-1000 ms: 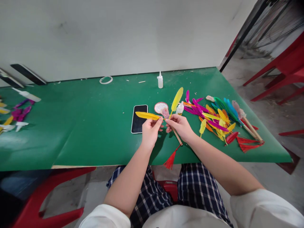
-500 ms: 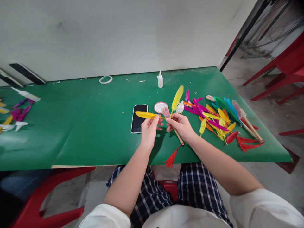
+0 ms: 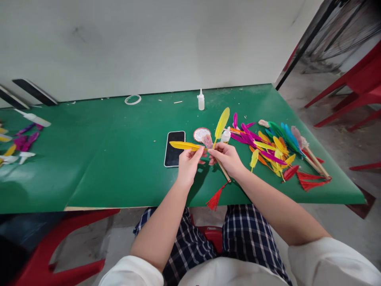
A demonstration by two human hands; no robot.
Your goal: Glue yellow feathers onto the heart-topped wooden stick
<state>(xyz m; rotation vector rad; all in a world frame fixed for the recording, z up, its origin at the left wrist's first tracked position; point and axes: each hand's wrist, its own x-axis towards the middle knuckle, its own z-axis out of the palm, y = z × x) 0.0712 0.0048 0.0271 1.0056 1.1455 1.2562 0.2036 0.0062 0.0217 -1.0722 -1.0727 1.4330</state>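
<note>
Between its fingertips my left hand (image 3: pixel 189 163) pinches an orange-yellow feather (image 3: pixel 182 145), which points left above the phone. My right hand (image 3: pixel 226 158) is closed around a wooden stick (image 3: pixel 224 171) with a pinkish, rough head (image 3: pixel 207 140) and a red tassel (image 3: pixel 214 199) hanging from its lower end. A yellow feather (image 3: pixel 222 124) rises upright just above my right fingers, beside the pinkish head; its base is hidden by them. The fingertips of both hands nearly meet at the stick.
A black phone (image 3: pixel 170 158), a round white tin (image 3: pixel 201 134) and glue bottles (image 3: pixel 201 101) (image 3: pixel 226 135) stand nearby. Loose coloured feathers (image 3: pixel 272 153) and tasselled sticks (image 3: pixel 317 161) lie to the right. A white ring (image 3: pixel 132 99) lies near the wall, and more feathers (image 3: pixel 26 142) lie far left.
My left hand has shifted slightly right with the orange-yellow feather, closer to the stick. My right hand has hardly moved.
</note>
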